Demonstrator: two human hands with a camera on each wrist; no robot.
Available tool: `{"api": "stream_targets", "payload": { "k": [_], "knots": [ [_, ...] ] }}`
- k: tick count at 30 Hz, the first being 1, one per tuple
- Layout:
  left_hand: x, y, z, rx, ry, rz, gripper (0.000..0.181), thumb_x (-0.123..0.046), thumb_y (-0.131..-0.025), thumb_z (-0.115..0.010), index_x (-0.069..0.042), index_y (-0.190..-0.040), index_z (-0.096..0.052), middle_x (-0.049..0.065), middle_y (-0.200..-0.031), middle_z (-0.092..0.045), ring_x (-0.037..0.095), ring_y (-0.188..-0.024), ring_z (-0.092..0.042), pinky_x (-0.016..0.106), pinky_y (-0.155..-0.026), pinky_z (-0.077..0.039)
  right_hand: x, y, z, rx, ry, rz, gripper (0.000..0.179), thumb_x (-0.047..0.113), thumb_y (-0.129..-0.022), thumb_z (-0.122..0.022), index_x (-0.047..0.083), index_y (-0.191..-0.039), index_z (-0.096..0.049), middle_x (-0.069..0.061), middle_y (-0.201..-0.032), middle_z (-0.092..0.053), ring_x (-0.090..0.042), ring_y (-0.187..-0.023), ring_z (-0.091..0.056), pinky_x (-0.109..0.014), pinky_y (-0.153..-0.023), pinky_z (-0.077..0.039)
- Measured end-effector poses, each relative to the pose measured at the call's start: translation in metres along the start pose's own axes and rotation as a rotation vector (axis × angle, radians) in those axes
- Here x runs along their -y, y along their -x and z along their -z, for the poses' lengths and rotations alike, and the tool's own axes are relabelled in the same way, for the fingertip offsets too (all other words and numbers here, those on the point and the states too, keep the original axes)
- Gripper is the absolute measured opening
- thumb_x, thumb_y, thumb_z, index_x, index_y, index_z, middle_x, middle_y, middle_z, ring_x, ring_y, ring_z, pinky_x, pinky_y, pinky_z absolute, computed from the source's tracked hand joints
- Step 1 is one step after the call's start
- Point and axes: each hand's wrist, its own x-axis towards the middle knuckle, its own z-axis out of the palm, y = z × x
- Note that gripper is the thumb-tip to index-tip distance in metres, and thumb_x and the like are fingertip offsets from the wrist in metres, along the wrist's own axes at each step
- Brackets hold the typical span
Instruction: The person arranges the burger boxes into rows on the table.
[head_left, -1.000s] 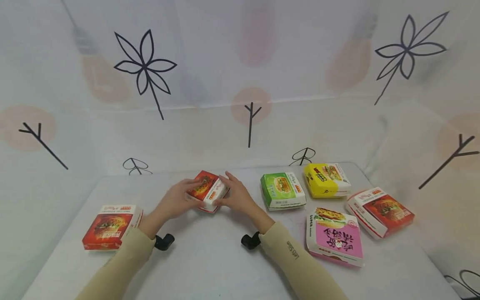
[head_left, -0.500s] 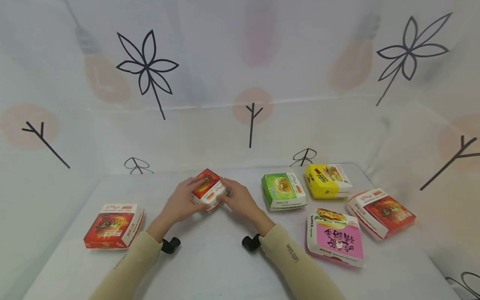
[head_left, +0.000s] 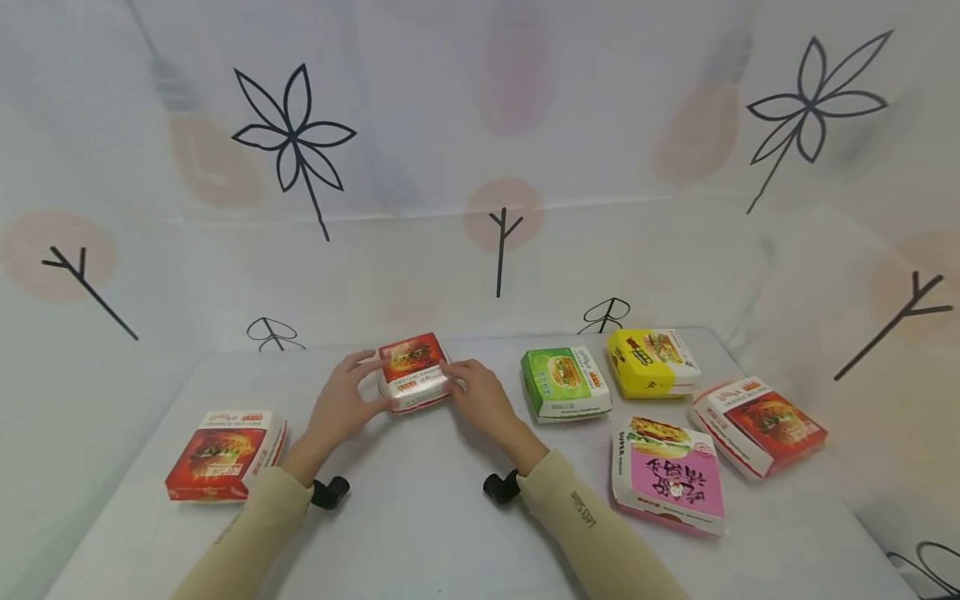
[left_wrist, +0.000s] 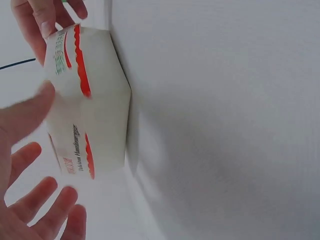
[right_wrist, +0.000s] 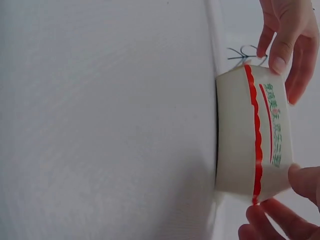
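Observation:
A red and white burger box point(head_left: 412, 372) lies on the table near its back edge, between the two hands. Its white side with red scalloped trim faces the left wrist camera point(left_wrist: 102, 100) and the right wrist camera point(right_wrist: 237, 135). My left hand point(head_left: 343, 402) is at the box's left side; its thumb is at the near edge while the other fingers are spread, apart from the box in the left wrist view. My right hand point(head_left: 480, 398) pinches the box's right corner, thumb on one face and fingers round the other.
To the left sits another red burger box point(head_left: 223, 457). On the right stand a green box point(head_left: 566, 383), a yellow box point(head_left: 651, 364), a pink box point(head_left: 667, 479) and a red box point(head_left: 761, 425). A printed white curtain point(head_left: 412, 275) rises behind the table.
The burger box between my hands has turned from a slanted position to nearly square with the table's back edge. My left hand has loosened from it and shifted slightly left.

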Motion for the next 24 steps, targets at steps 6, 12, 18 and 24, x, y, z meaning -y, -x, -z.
{"api": "stream_targets", "payload": {
  "k": [6, 12, 18, 24],
  "knots": [
    [0.006, -0.001, -0.002, 0.028, 0.062, -0.023, 0.045, -0.019, -0.087, -0.078, -0.009, -0.129, -0.067, 0.013, -0.139, -0.056, 0.035, -0.124, -0.054, 0.051, -0.092, -0.052, -0.003, -0.001, -0.005, -0.025, -0.023, -0.004, 0.034, 0.010, -0.095, -0.068, 0.014, -0.128, -0.069, -0.013, -0.127, -0.064, -0.030, -0.120, -0.059, -0.044, -0.099, -0.049],
    [0.008, -0.002, -0.010, 0.012, 0.069, -0.034, 0.047, -0.022, -0.090, -0.076, -0.008, -0.133, -0.064, 0.013, -0.142, -0.054, 0.037, -0.128, -0.051, 0.049, -0.089, -0.054, -0.003, 0.000, -0.009, -0.019, -0.122, -0.021, 0.033, 0.011, -0.095, -0.068, 0.012, -0.128, -0.068, -0.013, -0.140, -0.056, -0.029, -0.132, -0.050, -0.045, -0.107, -0.042],
    [0.006, -0.001, -0.014, -0.019, 0.033, -0.009, 0.048, -0.025, -0.091, -0.075, -0.009, -0.135, -0.063, 0.014, -0.141, -0.055, 0.038, -0.128, -0.051, 0.051, -0.090, -0.053, -0.004, -0.001, -0.011, -0.008, -0.130, -0.035, 0.034, 0.018, -0.094, -0.070, 0.013, -0.128, -0.068, -0.011, -0.140, -0.056, -0.029, -0.132, -0.050, -0.046, -0.107, -0.041],
    [0.004, -0.004, -0.012, -0.008, 0.037, 0.034, 0.048, -0.023, -0.092, -0.074, -0.009, -0.136, -0.062, 0.015, -0.142, -0.054, 0.038, -0.130, -0.050, 0.052, -0.093, -0.051, -0.002, -0.005, -0.010, -0.013, -0.091, -0.017, 0.035, 0.020, -0.094, -0.070, 0.014, -0.129, -0.068, -0.010, -0.139, -0.057, -0.030, -0.131, -0.051, -0.047, -0.107, -0.041]
  ]
}}
